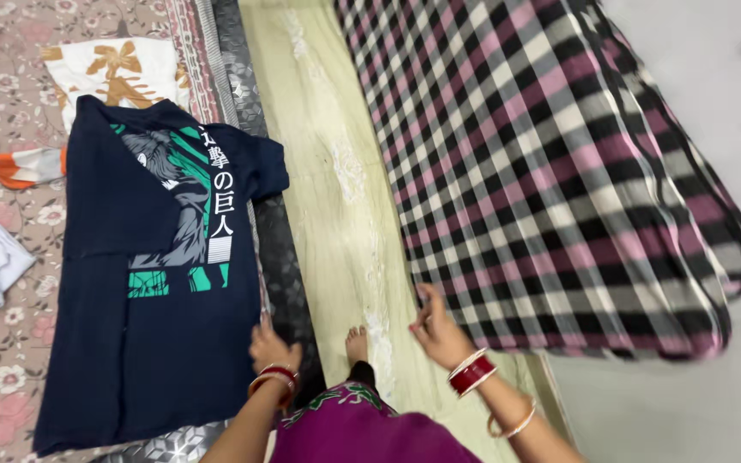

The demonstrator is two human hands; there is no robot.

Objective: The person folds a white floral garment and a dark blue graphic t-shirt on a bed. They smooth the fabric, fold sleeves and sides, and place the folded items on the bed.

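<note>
T-shirt (pixel 143 283) navy, green-grey print, half-folded; left hand (pixel 269 345) fingers pinching edge; right hand (pixel 436 330) fingers loosely curled, empty.

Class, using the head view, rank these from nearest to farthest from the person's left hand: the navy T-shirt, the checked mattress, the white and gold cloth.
1. Navy T-shirt: the left hand touches its right edge.
2. Checked mattress: to the right, past the bare foot.
3. White and gold cloth: top left, beyond the shirt's collar.
</note>
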